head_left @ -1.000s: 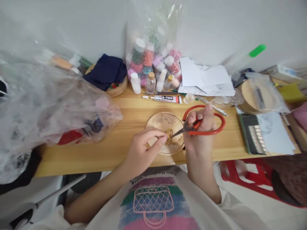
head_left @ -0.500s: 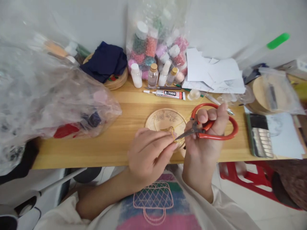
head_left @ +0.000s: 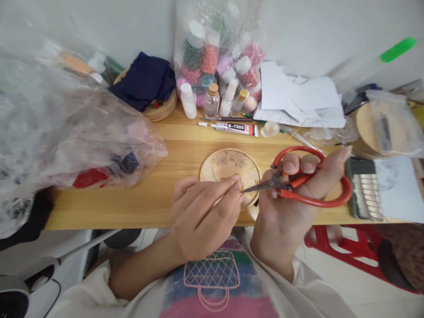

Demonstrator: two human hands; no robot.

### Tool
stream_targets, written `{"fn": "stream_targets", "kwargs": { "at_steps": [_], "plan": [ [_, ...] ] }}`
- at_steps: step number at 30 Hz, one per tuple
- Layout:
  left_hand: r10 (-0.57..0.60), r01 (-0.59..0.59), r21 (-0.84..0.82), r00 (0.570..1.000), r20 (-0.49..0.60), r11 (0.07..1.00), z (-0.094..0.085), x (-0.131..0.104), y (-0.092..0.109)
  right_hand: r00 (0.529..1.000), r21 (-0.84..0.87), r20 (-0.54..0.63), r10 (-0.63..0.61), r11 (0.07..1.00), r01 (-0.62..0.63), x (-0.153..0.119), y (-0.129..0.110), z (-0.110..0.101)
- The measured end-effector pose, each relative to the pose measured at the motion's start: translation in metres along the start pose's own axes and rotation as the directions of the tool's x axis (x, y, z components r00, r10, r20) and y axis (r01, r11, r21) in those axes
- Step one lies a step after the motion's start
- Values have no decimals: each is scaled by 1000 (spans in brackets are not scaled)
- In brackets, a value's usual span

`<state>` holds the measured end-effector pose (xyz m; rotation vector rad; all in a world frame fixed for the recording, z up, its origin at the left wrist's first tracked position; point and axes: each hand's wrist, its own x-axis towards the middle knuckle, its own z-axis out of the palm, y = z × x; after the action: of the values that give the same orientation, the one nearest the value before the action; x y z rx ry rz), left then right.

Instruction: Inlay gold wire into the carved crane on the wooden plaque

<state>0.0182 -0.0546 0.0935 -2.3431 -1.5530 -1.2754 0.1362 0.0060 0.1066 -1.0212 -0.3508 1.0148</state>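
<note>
My left hand (head_left: pixel 207 216) is closed, thumb and forefinger pinching a thin golden wire (head_left: pixel 240 182) bent into a small loop. In my right hand (head_left: pixel 294 207) is a pair of scissors (head_left: pixel 313 201) with red handles, my fingers through one of the rings. Its dark blades point left, and their tips are right at the wire beside my left fingertips. Behind and under the hands lies a round wooden disc (head_left: pixel 228 161) with fine dark line drawing; my fingers cover its lower part.
A glue tube (head_left: pixel 236 128), small bottles (head_left: pixel 212 104) and a clear bag of colourful jars (head_left: pixel 207 57) stand behind the disc. Plastic bags (head_left: pixel 82 128) fill the left side. At right are white papers (head_left: pixel 294 97) and a tin of pale blocks (head_left: pixel 366 190). A red stool (head_left: pixel 344 245) stands below.
My right hand and the red scissors have shifted right, with the thumb stretched further out. The left hand stays nearly in place, its fingers drawn closer together on the wire.
</note>
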Motion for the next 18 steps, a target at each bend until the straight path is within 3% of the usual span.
{"fn": "stream_targets", "kwargs": {
  "at_steps": [5,10,14,18],
  "plan": [
    [37,-35,46,999,-28,998,3,-3,-2,994,-20,59,-94,995,95,2,1,-5],
    [106,-102,84,993,-52,991,4,-9,-5,996,-38,52,-78,996,80,6,3,-10],
    [108,-103,93,993,-49,990,6,-11,-5,990,-66,80,-116,990,122,7,4,-13],
    [105,-100,72,992,-64,992,5,-10,-4,996,-47,56,-67,996,69,6,2,-11]
  ]
}}
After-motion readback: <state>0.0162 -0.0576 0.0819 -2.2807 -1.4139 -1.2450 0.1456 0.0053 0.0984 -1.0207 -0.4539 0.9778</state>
